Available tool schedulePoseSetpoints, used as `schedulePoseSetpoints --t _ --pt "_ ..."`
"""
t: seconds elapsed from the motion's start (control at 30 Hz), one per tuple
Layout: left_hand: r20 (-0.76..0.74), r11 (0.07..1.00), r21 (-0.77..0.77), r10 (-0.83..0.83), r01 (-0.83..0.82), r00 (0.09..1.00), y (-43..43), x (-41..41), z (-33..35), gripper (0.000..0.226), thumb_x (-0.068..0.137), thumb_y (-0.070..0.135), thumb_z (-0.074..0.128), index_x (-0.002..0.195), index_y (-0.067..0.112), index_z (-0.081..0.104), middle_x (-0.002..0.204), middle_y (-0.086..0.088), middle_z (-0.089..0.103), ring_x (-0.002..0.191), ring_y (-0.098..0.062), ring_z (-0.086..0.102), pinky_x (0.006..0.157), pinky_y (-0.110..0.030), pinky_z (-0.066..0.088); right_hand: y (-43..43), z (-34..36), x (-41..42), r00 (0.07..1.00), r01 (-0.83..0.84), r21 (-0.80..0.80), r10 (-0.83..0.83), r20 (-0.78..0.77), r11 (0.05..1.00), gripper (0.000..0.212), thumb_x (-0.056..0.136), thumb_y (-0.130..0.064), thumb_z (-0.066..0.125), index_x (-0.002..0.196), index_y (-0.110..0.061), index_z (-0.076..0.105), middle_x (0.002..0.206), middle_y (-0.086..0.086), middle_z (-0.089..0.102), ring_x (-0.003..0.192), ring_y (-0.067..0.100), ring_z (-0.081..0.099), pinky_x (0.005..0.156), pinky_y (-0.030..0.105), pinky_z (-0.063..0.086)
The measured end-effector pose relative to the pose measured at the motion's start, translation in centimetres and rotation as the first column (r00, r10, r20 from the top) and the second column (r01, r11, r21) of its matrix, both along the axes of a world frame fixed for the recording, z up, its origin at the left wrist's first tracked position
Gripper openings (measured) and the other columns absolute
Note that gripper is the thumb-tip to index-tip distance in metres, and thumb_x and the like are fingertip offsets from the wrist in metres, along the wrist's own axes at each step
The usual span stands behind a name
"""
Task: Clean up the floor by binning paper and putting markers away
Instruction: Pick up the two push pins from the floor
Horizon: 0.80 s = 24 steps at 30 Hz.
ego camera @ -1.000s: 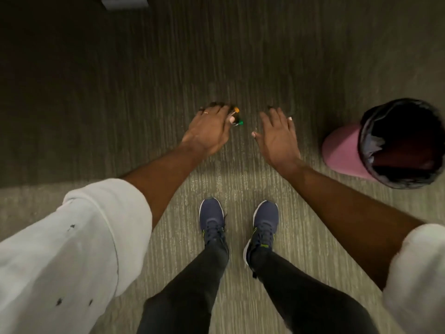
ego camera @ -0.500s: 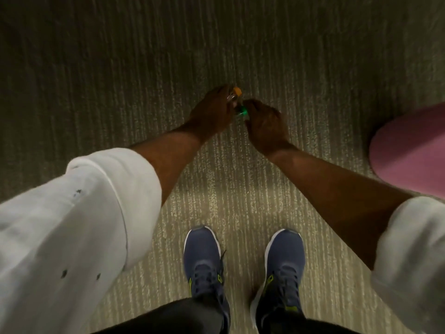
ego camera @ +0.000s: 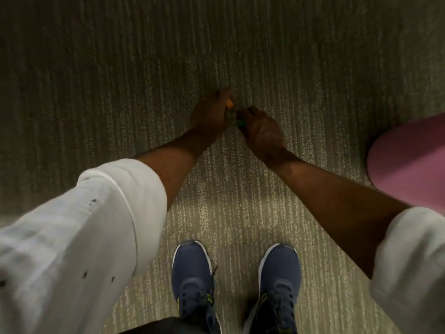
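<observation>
Both my hands are down at the carpet in the middle of the view, close together. My left hand [ego camera: 210, 116] is closed around markers; an orange cap [ego camera: 229, 104] sticks out between its fingers. My right hand [ego camera: 261, 130] is closed on a marker whose green cap [ego camera: 240, 123] shows at its fingertips, right beside the left hand. The marker bodies are hidden inside the hands. The pink bin [ego camera: 409, 162] stands at the right edge, only its side showing. No paper is in view.
Striped grey-green carpet [ego camera: 144, 80] fills the view. My two blue shoes [ego camera: 192, 283] stand at the bottom centre, just behind the hands. White rolled sleeves cover both upper arms.
A second ago my right hand was open flat above the carpet; it has since closed on the green-capped marker beside the left hand. The view tilted, and the bin's opening left the frame.
</observation>
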<state>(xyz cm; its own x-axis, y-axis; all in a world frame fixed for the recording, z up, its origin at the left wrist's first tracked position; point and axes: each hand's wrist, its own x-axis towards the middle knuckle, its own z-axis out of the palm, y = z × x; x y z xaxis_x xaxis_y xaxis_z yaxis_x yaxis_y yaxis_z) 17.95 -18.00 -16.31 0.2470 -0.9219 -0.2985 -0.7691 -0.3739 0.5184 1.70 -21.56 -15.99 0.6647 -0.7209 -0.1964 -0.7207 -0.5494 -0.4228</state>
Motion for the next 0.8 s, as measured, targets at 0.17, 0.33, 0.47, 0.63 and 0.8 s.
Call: schedulePoseSetpoints --t 0.17,0.33,0.47,0.63,0.8 --pt "-0.2 0.986 -0.117 0.092 -0.117 0.975 2.3 0.5 8.4 0.055 0.092 0.009 0.059 0.145 0.01 0.043 0.139 -0.012 0.053 0.124 -0.025 0.055 0.104 -0.035 0.046 0.8 8.7 -0.8 0.98 0.122 0.087 -0.134 0.146 0.989 0.026 0.097 -0.019 0.062 0.123 -0.014 0.063 0.117 0.008 0.06 0.099 0.028 0.064 0.078 0.044 0.057" --pt "-0.446 0.932 -0.056 0.297 -0.358 0.844 2.9 -1.1 20.2 0.028 0.093 -0.002 0.056 0.115 0.013 0.062 0.085 0.001 0.062 0.083 -0.017 0.057 0.076 -0.034 0.049 1.8 20.1 -0.7 0.958 0.119 0.093 -0.139 0.249 0.988 0.028 0.092 -0.013 0.066 0.12 -0.012 0.065 0.116 0.01 0.06 0.093 0.028 0.065 0.075 0.038 0.057" --pt "-0.442 0.934 -0.079 0.28 -0.347 0.853 4.1 -1.5 30.0 0.028 0.089 0.0 0.063 0.114 0.012 0.064 0.096 0.0 0.067 0.09 -0.013 0.061 0.078 -0.029 0.054 1.9 30.1 -0.5 0.961 0.083 0.113 -0.109 0.254 0.99 0.032 0.094 -0.012 0.061 0.126 -0.013 0.061 0.118 0.009 0.057 0.099 0.025 0.062 0.082 0.035 0.054" --pt "-0.509 0.895 -0.23 0.225 -0.383 0.831 5.0 -1.7 42.1 0.043 0.07 -0.014 0.076 0.11 -0.005 0.065 0.102 -0.008 0.068 0.085 0.009 0.063 0.079 -0.008 0.049 -0.1 41.0 -0.2 0.939 -0.019 0.07 -0.006 0.343 0.997 0.039 0.086 -0.004 0.062 0.124 -0.01 0.06 0.116 0.01 0.055 0.104 0.027 0.058 0.092 0.037 0.048" --pt "-0.442 0.892 -0.303 0.181 -0.336 0.879 4.8 0.4 52.7 0.045 0.07 0.006 0.084 0.112 0.011 0.069 0.107 0.0 0.072 0.1 -0.008 0.068 0.095 -0.03 0.055 -2.0 51.6 2.0 0.913 -0.111 -0.014 0.108 0.393 0.994 0.046 0.082 0.006 0.064 0.126 -0.006 0.059 0.121 0.011 0.056 0.109 0.027 0.058 0.098 0.032 0.043"
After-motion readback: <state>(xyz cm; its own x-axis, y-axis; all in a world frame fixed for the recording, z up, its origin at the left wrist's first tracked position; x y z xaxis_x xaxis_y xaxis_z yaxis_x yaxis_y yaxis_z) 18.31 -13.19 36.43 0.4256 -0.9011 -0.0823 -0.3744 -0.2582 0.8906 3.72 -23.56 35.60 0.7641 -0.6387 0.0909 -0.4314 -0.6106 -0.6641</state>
